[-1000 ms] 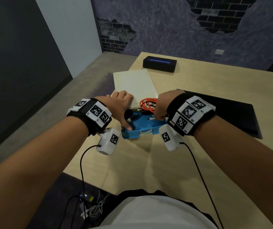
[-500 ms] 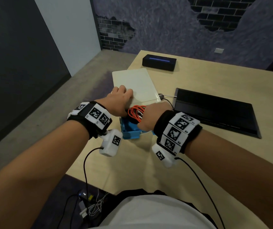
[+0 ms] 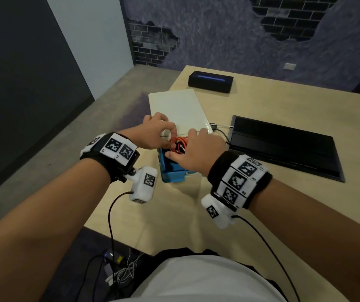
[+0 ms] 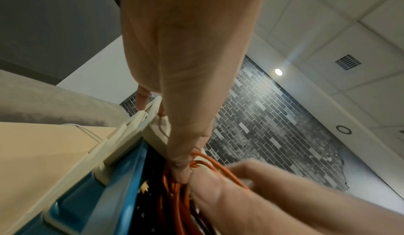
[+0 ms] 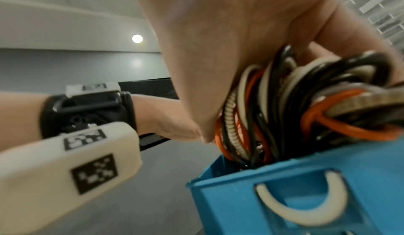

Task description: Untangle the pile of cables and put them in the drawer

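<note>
A blue drawer (image 3: 170,177) stands pulled out of a cream case (image 3: 174,105) on the table. Orange cable loops (image 3: 178,141) lie in it with black and white ones. My right hand (image 3: 187,147) covers the pile from the right. In the right wrist view its fingers curl round the mixed cable bundle (image 5: 306,91) above the drawer (image 5: 284,195). My left hand (image 3: 170,139) is at the drawer's back left. Its thumb sits on the orange cable (image 4: 210,162), seemingly pinching it, and other fingers touch the case's front edge (image 4: 153,110).
A flat black screen (image 3: 283,147) lies right of the drawer with a thin cable (image 3: 220,129) plugged into its left end. A black box with a blue strip (image 3: 210,81) sits at the far side. The table's left edge drops beside the case to the floor.
My right hand moved from the drawer's right front onto the cable pile. My left hand left the drawer's left wall and went back to the orange cable by the case.
</note>
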